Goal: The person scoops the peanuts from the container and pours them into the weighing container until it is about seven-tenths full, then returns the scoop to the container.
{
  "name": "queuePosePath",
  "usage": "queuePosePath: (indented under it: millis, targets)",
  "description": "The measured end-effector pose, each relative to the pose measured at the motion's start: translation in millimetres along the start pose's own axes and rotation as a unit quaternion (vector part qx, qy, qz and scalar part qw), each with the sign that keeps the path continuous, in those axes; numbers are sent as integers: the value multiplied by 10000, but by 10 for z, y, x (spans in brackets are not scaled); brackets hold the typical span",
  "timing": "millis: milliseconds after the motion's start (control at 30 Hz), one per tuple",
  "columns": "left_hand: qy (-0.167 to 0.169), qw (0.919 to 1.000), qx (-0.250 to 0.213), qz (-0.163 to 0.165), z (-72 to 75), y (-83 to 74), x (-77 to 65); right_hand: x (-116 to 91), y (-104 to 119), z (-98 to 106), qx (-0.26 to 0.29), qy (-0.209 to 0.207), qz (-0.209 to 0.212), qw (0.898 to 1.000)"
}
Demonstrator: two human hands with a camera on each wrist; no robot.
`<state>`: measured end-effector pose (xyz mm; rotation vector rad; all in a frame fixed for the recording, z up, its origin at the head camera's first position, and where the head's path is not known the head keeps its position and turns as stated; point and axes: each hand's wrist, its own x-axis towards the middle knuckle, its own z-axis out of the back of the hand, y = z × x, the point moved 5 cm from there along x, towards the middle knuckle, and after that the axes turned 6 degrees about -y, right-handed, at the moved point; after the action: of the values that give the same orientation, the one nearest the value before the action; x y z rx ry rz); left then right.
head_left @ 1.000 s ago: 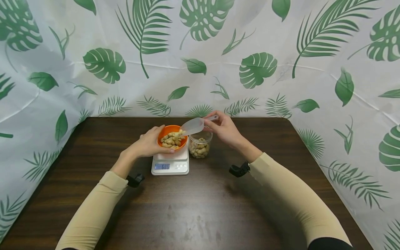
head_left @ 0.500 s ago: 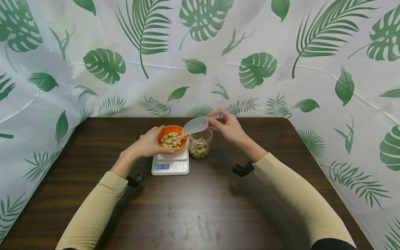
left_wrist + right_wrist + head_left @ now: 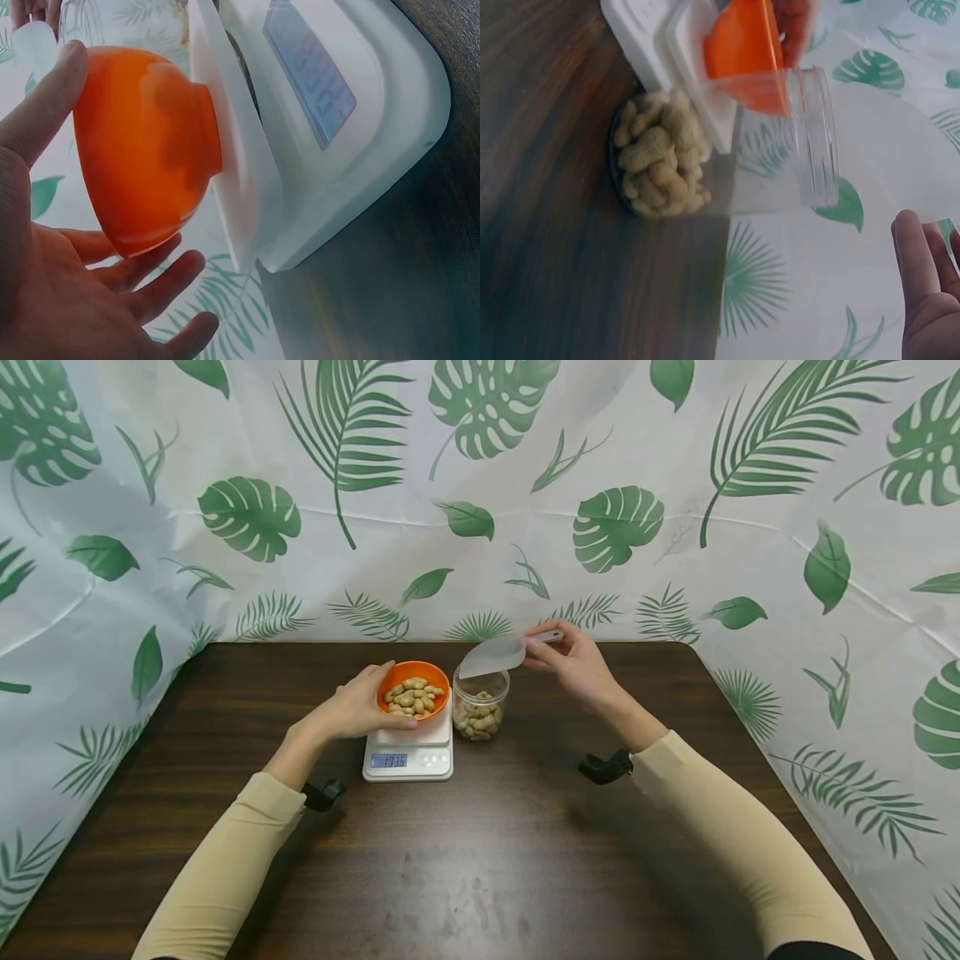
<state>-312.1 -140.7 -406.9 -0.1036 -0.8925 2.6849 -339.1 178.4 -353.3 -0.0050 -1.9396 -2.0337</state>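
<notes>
In the head view an orange bowl [image 3: 420,669] of unshelled peanuts [image 3: 412,697] sits on a white kitchen scale [image 3: 429,765]. My left hand [image 3: 352,706] grips its left side, the thumb at the near edge and fingers at the far edge; the left wrist view shows the thumb tip on the rim. With its handle pinched in my right hand [image 3: 577,664], a translucent white scoop [image 3: 491,656] tilts over the mouth of a clear jar [image 3: 814,161]. No peanuts show in the scoop. Peanuts [image 3: 660,154] fill the jar's lower part, to the right of the scale.
A lit digital display [image 3: 389,761] shows on the scale's front. Bowl, scale and jar stand toward the far edge of a dark wooden table [image 3: 480,860]. A white leaf-print sheet [image 3: 480,577] rises behind the table and along its sides.
Peanuts that were sliding off the scoop now lie in the bowl. The right hand has drawn the scoop rightward from the bowl to over the jar. Digits on the display changed; the left hand stayed.
</notes>
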Motion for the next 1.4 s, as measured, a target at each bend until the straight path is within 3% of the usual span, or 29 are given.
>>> queuePosePath:
  millis: [300, 800, 1067, 1400]
  targets:
    - [18, 10000, 26, 3, 3, 23, -9, 2, -11, 76, -423, -72, 53, 9991]
    - [30, 10000, -15, 0, -10, 40, -13, 19, -109, -85, -1522, 264, 136, 9879]
    - [16, 10000, 15, 9, -16, 37, -12, 28, -155, -157, -2253, 240, 326, 9734]
    - [-13, 10000, -33, -25, -22, 34, -10, 13, -269, -270, -2602, 373, 190, 9646]
